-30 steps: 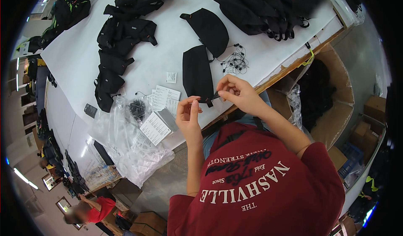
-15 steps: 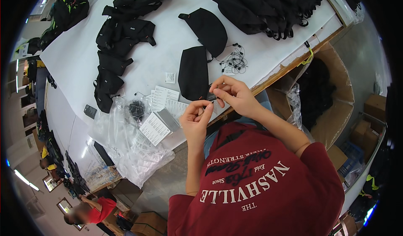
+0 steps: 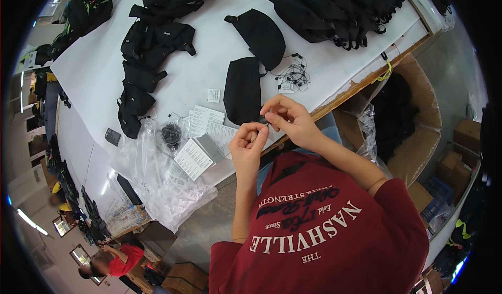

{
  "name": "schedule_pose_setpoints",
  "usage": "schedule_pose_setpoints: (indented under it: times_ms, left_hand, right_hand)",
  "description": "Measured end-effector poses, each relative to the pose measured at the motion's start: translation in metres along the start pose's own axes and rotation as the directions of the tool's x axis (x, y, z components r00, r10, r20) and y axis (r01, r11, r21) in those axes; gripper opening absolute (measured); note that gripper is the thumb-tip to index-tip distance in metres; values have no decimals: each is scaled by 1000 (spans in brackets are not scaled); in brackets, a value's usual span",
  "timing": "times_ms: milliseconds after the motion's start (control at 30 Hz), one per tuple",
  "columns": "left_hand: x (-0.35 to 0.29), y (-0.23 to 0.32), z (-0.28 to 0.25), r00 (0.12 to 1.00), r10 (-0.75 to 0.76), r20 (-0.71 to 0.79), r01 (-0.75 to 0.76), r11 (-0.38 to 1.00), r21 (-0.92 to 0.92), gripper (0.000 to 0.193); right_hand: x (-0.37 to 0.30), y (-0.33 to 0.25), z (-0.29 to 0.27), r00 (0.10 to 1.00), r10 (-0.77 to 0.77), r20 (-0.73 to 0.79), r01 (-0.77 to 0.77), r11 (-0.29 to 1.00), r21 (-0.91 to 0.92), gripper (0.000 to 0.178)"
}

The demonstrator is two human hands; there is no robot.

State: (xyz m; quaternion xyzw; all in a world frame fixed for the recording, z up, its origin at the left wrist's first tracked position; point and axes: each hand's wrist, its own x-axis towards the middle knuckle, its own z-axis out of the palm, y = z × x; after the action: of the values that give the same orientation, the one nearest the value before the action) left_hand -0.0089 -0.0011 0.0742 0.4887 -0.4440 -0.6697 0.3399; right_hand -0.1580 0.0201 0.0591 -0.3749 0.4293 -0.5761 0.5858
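Observation:
My left hand (image 3: 249, 143) and my right hand (image 3: 287, 118) meet at the table's near edge. Thumb and fingers are pinched on both, around something small and dark that the fingers mostly hide. Just beyond them lies a flat black fabric pouch (image 3: 242, 91), its near end close to my fingertips. A second black pouch (image 3: 259, 38) with a rounded side rests past it. To the right of the pouches is a tangle of black tag strings (image 3: 294, 74). Printed white tags (image 3: 206, 120) are spread left of my hands, with a thick stack of tags (image 3: 194, 159) nearer me.
Clear plastic bags (image 3: 157, 181) cover the table's near left, by a phone (image 3: 112, 136). Black pouches (image 3: 138, 77) form a row at left; a large pile of black bags (image 3: 334, 11) is at far right. An open carton (image 3: 423, 121) stands beside the table. Another person (image 3: 124, 260) is at lower left.
My left hand has shifted slightly right and up, bringing its fingertips closer to my right hand's. The pouches, tags and strings keep their places on the table.

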Motion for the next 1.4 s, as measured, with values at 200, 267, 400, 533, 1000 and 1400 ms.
schedule_pose_setpoints:
  times_ms: [200,267,400,533,1000,1400]
  left_hand:
    - [1,-1,-2,1000,-25,10,25,1000,14,5]
    - [0,0,-2,1000,-18,14,18,999,31,5]
    - [0,3,-2,999,-13,39,10,996,86,5]
    - [-1,5,2,999,-10,46,7,998,64,6]
    - [-16,33,-1,894,2,447,-52,994,98,7]
    - [9,23,-8,784,478,395,-613,499,613,33]
  right_hand:
    - [0,0,1,999,-36,-27,35,997,-62,7]
    - [1,-6,0,1000,-23,15,25,969,-245,5]
    - [2,-2,-4,995,-69,79,87,960,-268,6]
    - [1,-3,-5,992,-77,97,96,972,-214,6]
    - [17,41,-49,844,535,-37,-529,842,101,19]
    - [12,-35,-39,947,214,240,-26,795,-606,18]
